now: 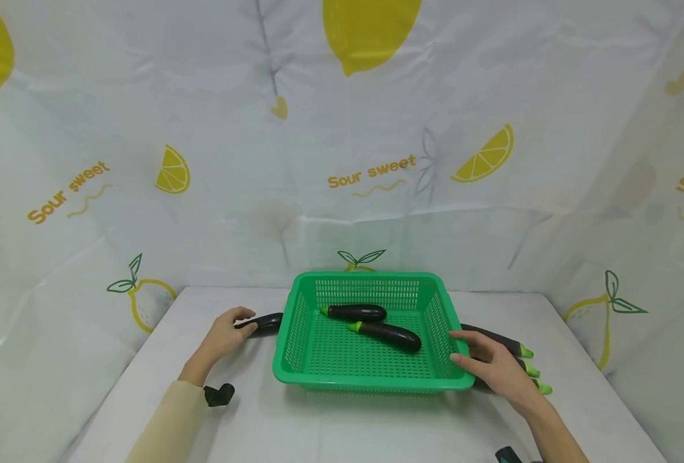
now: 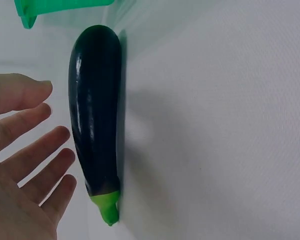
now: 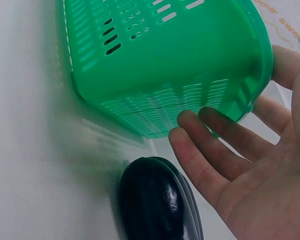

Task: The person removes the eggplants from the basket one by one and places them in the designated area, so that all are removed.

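Observation:
In the head view, my left hand (image 1: 226,333) reaches over a dark purple eggplant (image 1: 269,324) lying left of the green basket (image 1: 371,384). The left wrist view shows this eggplant (image 2: 96,110) whole, its green stem end toward the bottom; the fingers (image 2: 40,150) are spread beside it with a gap. My right hand (image 1: 495,365) is at the basket's right rim, thumb and index fingertip over the edge. In the right wrist view its other fingers (image 3: 205,160) extend loosely along the outside of the basket wall (image 3: 180,55). Two eggplants (image 1: 356,313) lie inside the basket.
Several eggplants (image 1: 504,341) lie right of the basket, partly hidden by my right hand. A small black object (image 1: 219,395) shows beside my left wrist, another (image 1: 508,454) near my right forearm. A lemon-print sheet (image 1: 296,167) backs the white table (image 1: 249,418).

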Tool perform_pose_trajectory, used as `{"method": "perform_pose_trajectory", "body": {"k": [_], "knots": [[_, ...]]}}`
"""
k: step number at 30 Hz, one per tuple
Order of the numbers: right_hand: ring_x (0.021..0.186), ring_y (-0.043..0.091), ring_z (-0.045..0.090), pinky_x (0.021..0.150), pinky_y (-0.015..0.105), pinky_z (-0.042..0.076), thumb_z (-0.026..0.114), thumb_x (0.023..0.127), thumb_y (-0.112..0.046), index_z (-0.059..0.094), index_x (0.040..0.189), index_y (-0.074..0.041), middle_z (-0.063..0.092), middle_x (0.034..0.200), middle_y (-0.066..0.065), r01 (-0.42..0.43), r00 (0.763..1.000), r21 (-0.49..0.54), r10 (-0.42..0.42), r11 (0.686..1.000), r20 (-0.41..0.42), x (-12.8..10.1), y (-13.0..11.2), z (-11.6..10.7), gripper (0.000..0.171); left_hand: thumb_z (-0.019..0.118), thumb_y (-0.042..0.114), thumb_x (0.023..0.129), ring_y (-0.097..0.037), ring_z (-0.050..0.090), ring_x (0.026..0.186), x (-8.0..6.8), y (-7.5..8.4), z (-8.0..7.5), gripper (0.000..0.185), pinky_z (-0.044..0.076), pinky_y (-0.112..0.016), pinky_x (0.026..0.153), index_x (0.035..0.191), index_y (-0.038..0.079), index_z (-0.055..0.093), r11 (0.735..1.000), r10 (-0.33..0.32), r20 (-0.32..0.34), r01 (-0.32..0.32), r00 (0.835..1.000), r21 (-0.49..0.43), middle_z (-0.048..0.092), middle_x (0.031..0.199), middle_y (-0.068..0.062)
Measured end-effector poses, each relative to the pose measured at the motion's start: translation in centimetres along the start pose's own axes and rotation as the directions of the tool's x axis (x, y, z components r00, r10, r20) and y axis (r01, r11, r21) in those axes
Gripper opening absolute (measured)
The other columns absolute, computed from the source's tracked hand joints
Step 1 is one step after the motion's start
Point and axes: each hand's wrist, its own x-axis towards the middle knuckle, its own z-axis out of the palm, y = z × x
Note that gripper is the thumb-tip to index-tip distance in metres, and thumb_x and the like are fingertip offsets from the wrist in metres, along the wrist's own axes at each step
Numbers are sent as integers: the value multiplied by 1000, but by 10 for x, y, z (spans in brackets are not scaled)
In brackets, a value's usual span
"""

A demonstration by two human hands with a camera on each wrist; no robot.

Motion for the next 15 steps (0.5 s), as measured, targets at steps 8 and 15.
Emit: {"method": "perform_pose_trajectory", "body": {"k": [8,15], "knots": [[118,28,60,85,30,53,72,96,-37,53,147,-12,58,137,18,0,1000,-3,0,1000,-1,0,-1,0,59,63,15,99,-40,62,113,0,16,-5,26,47,-55,101,118,-3,67,997,73,-80,-73,994,-5,68,116,-19],[115,25,61,84,29,53,71,97,-35,52,147,-11,58,136,19,8,1000,5,-8,1000,3,0,-1,0,59,63,16,100,-33,66,101,-3,43,-11,19,53,-50,93,109,0,70,987,156,-176,-157,972,9,71,105,-13]]}}
